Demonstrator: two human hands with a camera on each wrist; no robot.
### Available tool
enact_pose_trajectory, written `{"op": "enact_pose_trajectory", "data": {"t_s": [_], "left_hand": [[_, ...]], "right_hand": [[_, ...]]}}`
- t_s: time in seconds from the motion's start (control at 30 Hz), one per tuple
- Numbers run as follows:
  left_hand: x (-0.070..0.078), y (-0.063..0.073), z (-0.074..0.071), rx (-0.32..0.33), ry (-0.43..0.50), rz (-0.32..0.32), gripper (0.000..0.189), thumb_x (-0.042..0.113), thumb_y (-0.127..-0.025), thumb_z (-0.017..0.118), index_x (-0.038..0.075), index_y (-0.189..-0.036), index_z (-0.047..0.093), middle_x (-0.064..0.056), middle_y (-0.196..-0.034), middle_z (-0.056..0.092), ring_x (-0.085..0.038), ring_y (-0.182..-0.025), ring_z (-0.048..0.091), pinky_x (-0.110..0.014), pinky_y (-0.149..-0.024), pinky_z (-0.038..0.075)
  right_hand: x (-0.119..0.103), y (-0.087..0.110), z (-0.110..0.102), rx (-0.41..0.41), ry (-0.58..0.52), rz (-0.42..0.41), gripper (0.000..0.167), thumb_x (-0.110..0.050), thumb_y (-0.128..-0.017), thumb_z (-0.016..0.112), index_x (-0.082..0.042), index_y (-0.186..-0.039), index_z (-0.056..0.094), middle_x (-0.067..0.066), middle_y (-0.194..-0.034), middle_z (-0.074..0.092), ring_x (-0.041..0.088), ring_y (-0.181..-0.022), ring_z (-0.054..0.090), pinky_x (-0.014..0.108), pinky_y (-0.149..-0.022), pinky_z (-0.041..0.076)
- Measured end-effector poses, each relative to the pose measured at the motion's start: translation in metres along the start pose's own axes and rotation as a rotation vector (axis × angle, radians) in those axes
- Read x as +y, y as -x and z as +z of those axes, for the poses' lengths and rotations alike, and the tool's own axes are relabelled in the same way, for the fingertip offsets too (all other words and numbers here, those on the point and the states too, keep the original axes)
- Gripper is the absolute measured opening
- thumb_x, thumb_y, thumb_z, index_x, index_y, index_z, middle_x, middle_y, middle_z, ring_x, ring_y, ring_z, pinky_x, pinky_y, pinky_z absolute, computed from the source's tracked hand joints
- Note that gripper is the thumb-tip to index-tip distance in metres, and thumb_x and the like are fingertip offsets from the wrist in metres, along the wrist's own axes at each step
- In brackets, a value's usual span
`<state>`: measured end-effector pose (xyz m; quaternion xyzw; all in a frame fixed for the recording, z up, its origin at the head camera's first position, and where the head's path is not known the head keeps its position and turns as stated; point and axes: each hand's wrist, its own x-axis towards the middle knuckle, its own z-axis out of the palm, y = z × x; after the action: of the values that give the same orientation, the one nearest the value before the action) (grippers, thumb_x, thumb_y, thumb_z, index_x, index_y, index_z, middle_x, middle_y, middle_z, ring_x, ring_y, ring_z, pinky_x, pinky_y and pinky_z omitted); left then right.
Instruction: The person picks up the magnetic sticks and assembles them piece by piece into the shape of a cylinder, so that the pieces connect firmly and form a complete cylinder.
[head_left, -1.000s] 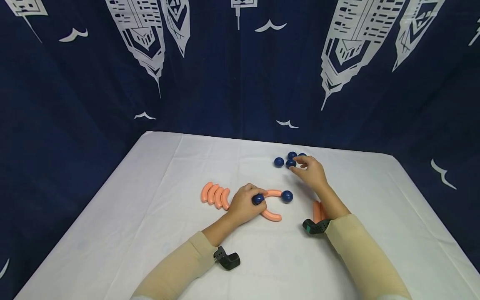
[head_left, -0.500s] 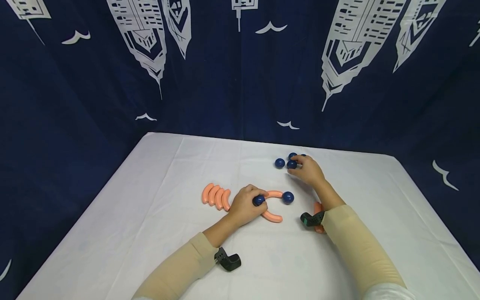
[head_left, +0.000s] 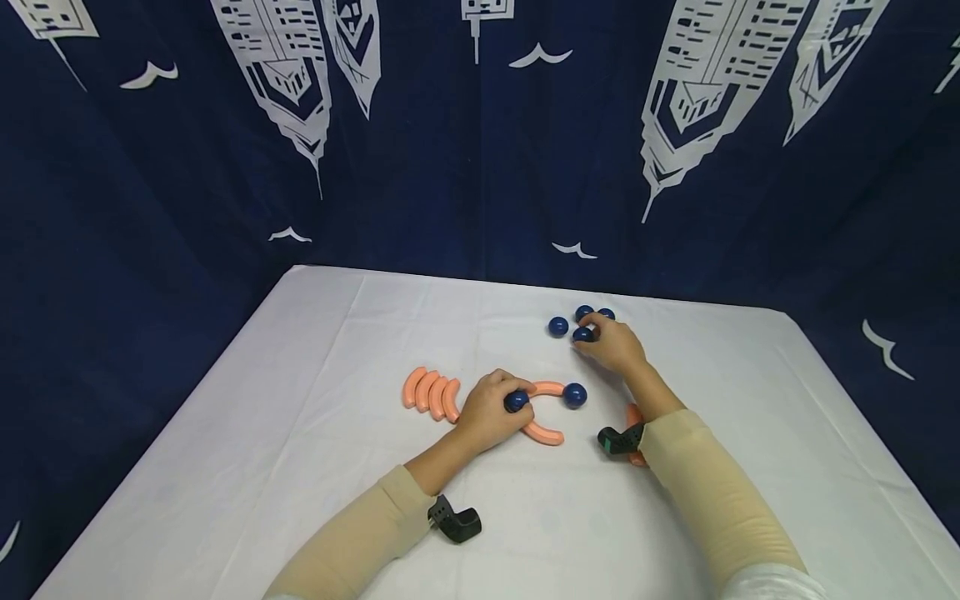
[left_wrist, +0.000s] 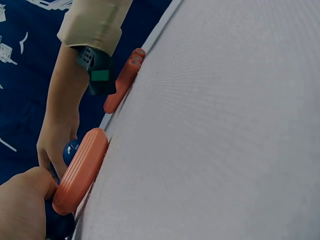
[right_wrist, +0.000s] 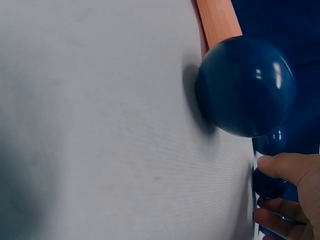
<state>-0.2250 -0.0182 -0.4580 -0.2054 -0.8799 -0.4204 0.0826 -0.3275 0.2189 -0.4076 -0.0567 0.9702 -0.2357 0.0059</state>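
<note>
My left hand (head_left: pixel 491 410) grips a dark blue ball (head_left: pixel 516 401) at the middle of the table. Two curved orange pieces, an upper one (head_left: pixel 549 388) and a lower one (head_left: pixel 544 435), reach rightward from it. At the upper piece's far end sits a second blue ball (head_left: pixel 575 395), large in the right wrist view. Farther back, my right hand (head_left: pixel 617 345) pinches another blue ball (head_left: pixel 582 335) between thumb and fingers. In the left wrist view, the left thumb (left_wrist: pixel 25 200) lies beside the lower orange piece (left_wrist: pixel 81 172), partly covering the ball under it.
Several loose blue balls, one of them apart on the left (head_left: pixel 558 326), lie behind the right hand. A row of several curved orange pieces (head_left: pixel 431 392) lies left of the left hand. More orange pieces (head_left: pixel 635 414) are partly hidden under the right forearm. A dark blue curtain (head_left: pixel 480 167) hangs behind the white table (head_left: pixel 360 500).
The right hand's fingers have closed on a blue ball and drawn it slightly forward from the others. The right forearm has shifted a little left. The left hand stays in place.
</note>
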Motion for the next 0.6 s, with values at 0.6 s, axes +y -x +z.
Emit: {"op": "enact_pose_trajectory", "data": {"t_s": [0.6], "left_hand": [[0.000,0.000,0.000,-0.005,-0.017,-0.009,0.029,0.020,-0.079,0.066,0.020,-0.107,0.074,0.005,-0.098,0.059,-0.013,-0.092,0.054,-0.027,-0.079,0.046]], "right_hand": [[0.003,0.012,-0.001,0.053,-0.108,-0.011,0.046,-0.022,-0.088,0.070,-0.001,-0.126,0.056,0.025,-0.112,0.062,0.037,-0.099,0.058,0.048,-0.084,0.046]]}}
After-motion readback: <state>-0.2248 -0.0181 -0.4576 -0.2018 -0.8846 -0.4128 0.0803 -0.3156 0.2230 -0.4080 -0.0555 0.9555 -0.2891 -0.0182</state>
